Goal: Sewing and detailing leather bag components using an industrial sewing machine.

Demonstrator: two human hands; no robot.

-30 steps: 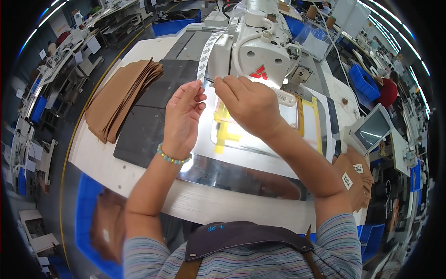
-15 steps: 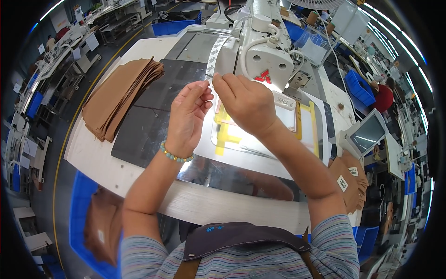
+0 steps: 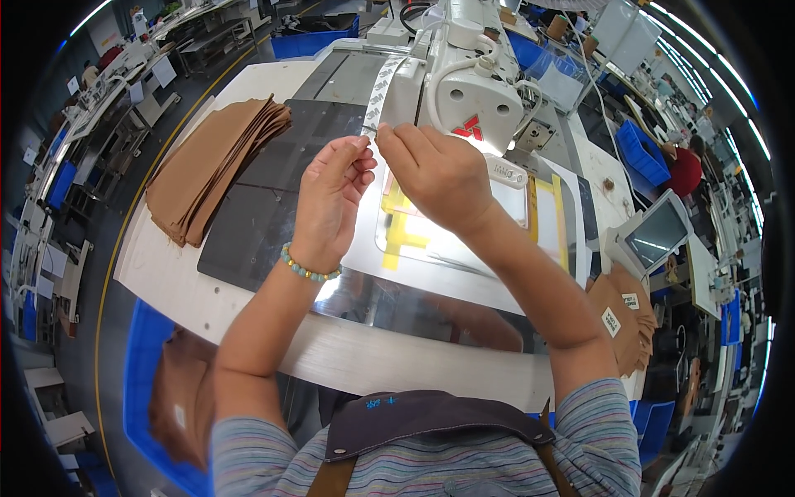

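Both of my hands are raised close together in front of the white sewing machine (image 3: 472,91). My left hand (image 3: 335,186), with a beaded bracelet (image 3: 308,267) at the wrist, has its thumb and forefinger pinched; anything between them is too small to name. Closed in a pinch just beside it, my right hand (image 3: 435,176) has a small thin dark piece at its fingertips, which I cannot identify. Behind the fingertips hangs a white printed strip (image 3: 378,93) on the machine's side. Below the hands lies a clear plate with yellow tape (image 3: 402,248) on a white sheet.
A fanned stack of brown pieces (image 3: 211,166) lies on the left of the table. Several brown pieces with white labels (image 3: 621,319) sit at the right, near a small screen (image 3: 654,236). A blue bin (image 3: 141,373) holding brown material stands below the table's left edge.
Both hands have shifted slightly up and to the left, staying pinched together in front of the machine. The brown stack and the plate have not moved.
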